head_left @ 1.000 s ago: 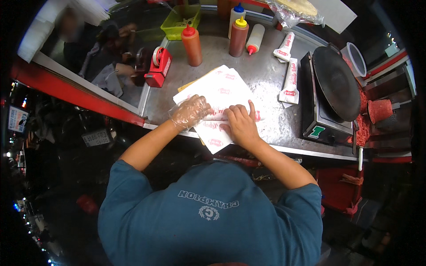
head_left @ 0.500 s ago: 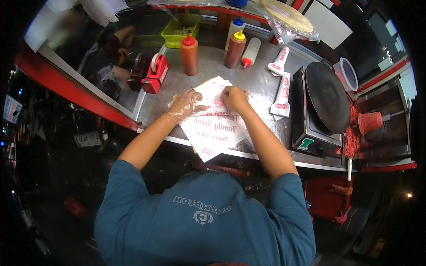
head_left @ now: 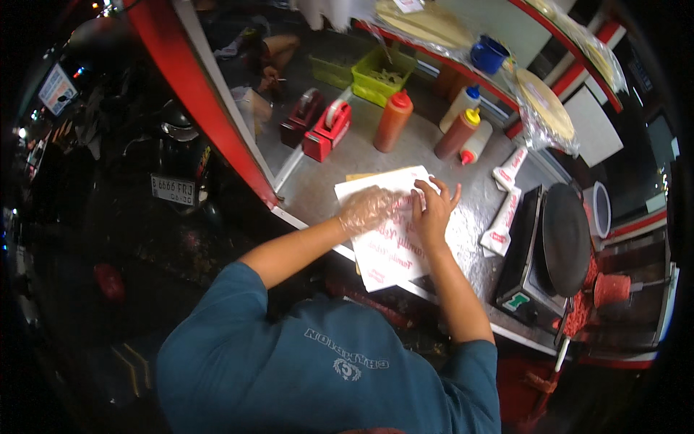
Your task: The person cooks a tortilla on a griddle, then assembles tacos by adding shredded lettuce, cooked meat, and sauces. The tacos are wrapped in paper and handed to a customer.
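Note:
A stack of white wrapping paper with red print (head_left: 396, 262) lies at the counter's front edge, with a yellowish sheet showing under its borders. My left hand (head_left: 369, 210), in a clear plastic glove, rests flat over the paper's left part, its fingers stretched to the right. Bare, my right hand (head_left: 435, 210) hovers at the paper's right side. Its fingers are apart, with the thumb and forefinger close to the gloved fingertips, and I see nothing held in it.
Behind the paper stand a red-capped orange sauce bottle (head_left: 393, 121), other squeeze bottles (head_left: 458, 134) and a red tape dispenser (head_left: 327, 132). Two filled paper wraps (head_left: 502, 226) lie beside the stove (head_left: 522, 249) with its black round pan (head_left: 566, 239). A green basket (head_left: 376, 85) sits farther back.
My view has swung left, so the counter appears shifted right and lower. My right hand has gone from closed on the paper to spread fingers. The gloved hand has slid farther over the paper.

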{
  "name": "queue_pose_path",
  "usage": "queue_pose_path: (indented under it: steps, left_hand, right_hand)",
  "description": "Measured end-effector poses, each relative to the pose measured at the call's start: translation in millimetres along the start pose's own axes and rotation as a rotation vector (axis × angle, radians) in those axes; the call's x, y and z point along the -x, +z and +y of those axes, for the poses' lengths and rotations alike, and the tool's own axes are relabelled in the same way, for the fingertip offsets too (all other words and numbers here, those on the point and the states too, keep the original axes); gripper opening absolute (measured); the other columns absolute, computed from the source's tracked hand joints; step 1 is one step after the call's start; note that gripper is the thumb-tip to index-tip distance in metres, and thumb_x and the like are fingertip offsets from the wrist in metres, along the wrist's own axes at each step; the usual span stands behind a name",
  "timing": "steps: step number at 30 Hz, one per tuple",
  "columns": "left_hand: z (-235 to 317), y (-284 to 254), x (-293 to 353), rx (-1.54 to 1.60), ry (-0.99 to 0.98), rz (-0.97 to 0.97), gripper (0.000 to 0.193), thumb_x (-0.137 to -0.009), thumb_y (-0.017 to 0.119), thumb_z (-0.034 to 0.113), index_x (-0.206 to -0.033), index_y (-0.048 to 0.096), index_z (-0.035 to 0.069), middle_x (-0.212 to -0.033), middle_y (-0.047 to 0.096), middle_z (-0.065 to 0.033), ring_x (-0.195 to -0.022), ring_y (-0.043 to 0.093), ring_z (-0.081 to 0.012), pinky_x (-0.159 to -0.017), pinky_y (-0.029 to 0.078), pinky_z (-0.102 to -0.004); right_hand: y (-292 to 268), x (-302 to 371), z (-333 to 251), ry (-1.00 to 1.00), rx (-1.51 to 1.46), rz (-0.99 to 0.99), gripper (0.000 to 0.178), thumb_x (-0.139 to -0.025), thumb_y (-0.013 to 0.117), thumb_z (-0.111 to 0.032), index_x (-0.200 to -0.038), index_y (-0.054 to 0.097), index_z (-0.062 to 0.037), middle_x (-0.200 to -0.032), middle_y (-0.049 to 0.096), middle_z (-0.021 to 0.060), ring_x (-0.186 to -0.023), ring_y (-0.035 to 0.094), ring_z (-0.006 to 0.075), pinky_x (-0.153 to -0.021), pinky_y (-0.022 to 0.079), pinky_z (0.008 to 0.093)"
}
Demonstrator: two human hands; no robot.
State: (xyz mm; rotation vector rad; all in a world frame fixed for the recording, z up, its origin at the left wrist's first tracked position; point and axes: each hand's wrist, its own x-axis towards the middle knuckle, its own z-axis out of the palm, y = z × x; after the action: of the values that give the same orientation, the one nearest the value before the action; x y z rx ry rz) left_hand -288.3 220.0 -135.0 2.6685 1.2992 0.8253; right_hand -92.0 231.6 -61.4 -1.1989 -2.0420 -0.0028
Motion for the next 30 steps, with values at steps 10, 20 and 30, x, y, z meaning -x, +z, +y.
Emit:
queue_pose_path:
  steps: [10, 20, 30]
  left_hand:
    - [15, 41, 52, 0.965, -0.554, 0.124, 0.041, -0.106, 0.054, 0.030, -0.140, 0.056, 0.008, -0.129, 0.064, -0.0163, -0.115, 0.057, -0.0334, -0.109, 0.041, -0.0449]
    - [13, 19, 55, 0.155, -0.054, 0.091, 0.048, -0.103, 0.047, 0.028, -0.147, 0.052, 0.010, -0.137, 0.063, -0.0176, -0.122, 0.060, -0.0346, -0.107, 0.046, -0.0479]
    - [46, -41, 16, 0.630, -0.468, -0.127, 0.038, -0.099, 0.068, 0.025, -0.129, 0.069, 0.002, -0.112, 0.076, -0.0175, -0.105, 0.071, -0.0298, -0.092, 0.055, -0.0385]
  right_hand:
    - [221, -118, -152, 1.200, -1.414, -0.005, 0.023, -0.094, 0.078, -0.025, -0.107, 0.077, -0.0058, -0.079, 0.072, 0.0056, -0.062, 0.063, 0.0169, -0.061, 0.051, 0.0311]
    - [133, -50, -125, 0.497, -0.637, -0.236, 0.017, -0.096, 0.071, -0.016, -0.092, 0.071, 0.0013, -0.076, 0.069, 0.0164, -0.071, 0.064, 0.0225, -0.070, 0.051, 0.0357]
    - [-32, 47, -49, 1.021, -0.144, -0.428, 0.048, -0.100, 0.069, -0.042, -0.087, 0.073, 0.0038, -0.065, 0.068, 0.0168, -0.064, 0.071, 0.0271, -0.064, 0.055, 0.0424]
